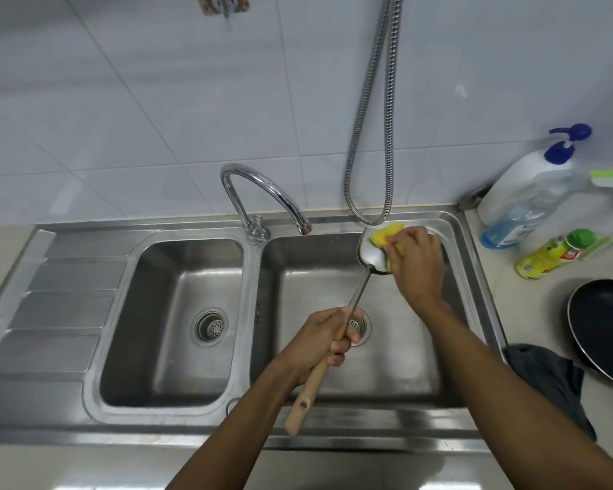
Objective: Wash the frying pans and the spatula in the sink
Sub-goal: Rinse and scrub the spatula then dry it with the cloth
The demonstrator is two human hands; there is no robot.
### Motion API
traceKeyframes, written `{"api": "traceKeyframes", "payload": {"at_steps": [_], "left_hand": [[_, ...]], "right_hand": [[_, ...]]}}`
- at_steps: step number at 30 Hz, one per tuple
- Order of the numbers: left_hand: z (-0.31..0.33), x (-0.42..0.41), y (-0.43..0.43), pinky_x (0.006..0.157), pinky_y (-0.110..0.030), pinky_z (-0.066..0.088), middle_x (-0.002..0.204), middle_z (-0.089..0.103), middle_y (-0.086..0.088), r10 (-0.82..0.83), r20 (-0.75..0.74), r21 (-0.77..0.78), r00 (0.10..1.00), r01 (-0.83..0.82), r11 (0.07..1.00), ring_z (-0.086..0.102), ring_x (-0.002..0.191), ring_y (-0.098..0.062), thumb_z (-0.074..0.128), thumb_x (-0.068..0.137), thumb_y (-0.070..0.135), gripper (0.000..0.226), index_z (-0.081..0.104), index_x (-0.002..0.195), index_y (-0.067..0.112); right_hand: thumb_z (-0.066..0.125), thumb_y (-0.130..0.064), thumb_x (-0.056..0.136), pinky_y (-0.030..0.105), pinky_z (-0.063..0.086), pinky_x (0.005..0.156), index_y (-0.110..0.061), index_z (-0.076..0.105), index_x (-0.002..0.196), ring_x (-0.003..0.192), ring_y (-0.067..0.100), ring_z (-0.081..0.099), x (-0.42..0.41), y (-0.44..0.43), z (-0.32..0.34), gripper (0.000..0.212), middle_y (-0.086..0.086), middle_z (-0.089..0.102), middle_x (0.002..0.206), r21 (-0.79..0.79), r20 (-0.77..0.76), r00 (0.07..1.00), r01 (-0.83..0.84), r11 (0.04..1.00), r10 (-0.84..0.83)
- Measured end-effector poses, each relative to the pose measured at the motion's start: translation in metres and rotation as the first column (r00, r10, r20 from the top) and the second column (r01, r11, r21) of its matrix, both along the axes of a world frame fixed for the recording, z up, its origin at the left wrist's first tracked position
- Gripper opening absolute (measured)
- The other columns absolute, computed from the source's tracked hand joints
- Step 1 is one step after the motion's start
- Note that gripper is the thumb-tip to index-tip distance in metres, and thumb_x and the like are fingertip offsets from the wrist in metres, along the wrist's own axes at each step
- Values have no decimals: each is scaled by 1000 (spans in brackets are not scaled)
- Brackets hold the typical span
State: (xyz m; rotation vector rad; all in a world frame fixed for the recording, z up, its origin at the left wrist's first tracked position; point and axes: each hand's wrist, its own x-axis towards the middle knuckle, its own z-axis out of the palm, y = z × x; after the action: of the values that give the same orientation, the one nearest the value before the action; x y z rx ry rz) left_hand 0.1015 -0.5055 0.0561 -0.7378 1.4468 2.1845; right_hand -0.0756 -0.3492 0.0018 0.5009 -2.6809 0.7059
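Observation:
A metal spatula (360, 291) with a wooden handle is held over the right basin of the steel double sink (397, 417). My left hand (321, 343) grips the handle where wood meets the metal shaft. My right hand (414, 265) holds a yellow sponge (386, 235) against the spatula's blade near the basin's far right corner. A black frying pan (606, 330) lies on the counter to the right of the sink, partly cut off by the frame edge.
A chrome tap (262, 192) stands between the basins and a metal hose (372, 136) hangs from above. Soap bottles (524, 196) and a small green-capped bottle (552, 254) stand at the right. A dark cloth (552, 383) lies by the pan. The drainboard (61, 313) lies left.

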Motion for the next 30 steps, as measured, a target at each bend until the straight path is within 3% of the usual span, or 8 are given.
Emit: {"api": "traceKeyframes", "payload": {"at_steps": [2,6,9,12,19,24,28,30], "left_hand": [[1,-3,1,33,-15,31,70,62,-3,14,-5,-11,1000,-14,1000,37,42,-3,46,106,31,40,59,124,-3],[0,-2,1,34,-15,31,70,61,-2,30,14,2,999,-30,1000,36,42,-3,45,107,29,34,62,118,2],[-2,5,3,34,-15,33,72,61,-2,43,25,57,999,-44,997,37,43,-3,46,106,28,30,63,116,6],[-1,8,1,31,-15,28,74,62,-3,135,50,89,990,-139,986,34,42,-3,46,106,29,34,61,124,4],[-13,-8,2,35,-18,34,71,66,-3,212,96,24,973,-215,976,38,40,-6,38,109,25,36,56,127,-1],[-20,-9,17,36,-20,35,70,67,-1,205,134,24,970,-210,977,39,40,-6,37,109,27,32,62,109,7],[-27,-6,19,36,-20,36,68,68,0,192,178,19,965,-199,980,40,41,-6,37,109,30,35,63,109,8],[-29,-3,19,37,-20,37,70,69,0,192,192,4,962,-196,981,41,43,-6,38,109,31,35,64,110,8]], "right_hand": [[75,-22,86,48,48,81,-15,73,93,89,33,53,-5,-4,8,10,10,64,105,5,-9,1000,26,1000,-26],[66,-19,90,39,47,72,-17,71,85,85,24,50,22,-11,3,8,4,65,97,173,-120,922,-345,922,368],[72,-25,90,43,51,75,-17,74,94,89,34,55,6,16,-14,9,8,64,107,62,115,992,-49,997,42],[70,-26,91,46,51,81,-13,72,102,95,42,57,-14,50,-23,18,16,63,114,81,294,936,175,981,-191],[57,-32,92,49,47,88,-8,70,109,103,45,57,-34,117,-23,33,25,63,114,221,147,888,399,890,-435],[56,-32,93,61,43,99,-2,54,138,123,58,47,-23,145,-72,54,38,43,144,353,206,894,310,883,-397],[34,-43,92,62,38,107,-2,44,148,128,59,44,-24,150,-83,70,38,37,149,391,272,890,246,887,-366],[45,-40,95,67,38,106,-3,43,149,132,61,39,-24,150,-77,66,37,35,152,375,277,890,248,893,-363]]}}
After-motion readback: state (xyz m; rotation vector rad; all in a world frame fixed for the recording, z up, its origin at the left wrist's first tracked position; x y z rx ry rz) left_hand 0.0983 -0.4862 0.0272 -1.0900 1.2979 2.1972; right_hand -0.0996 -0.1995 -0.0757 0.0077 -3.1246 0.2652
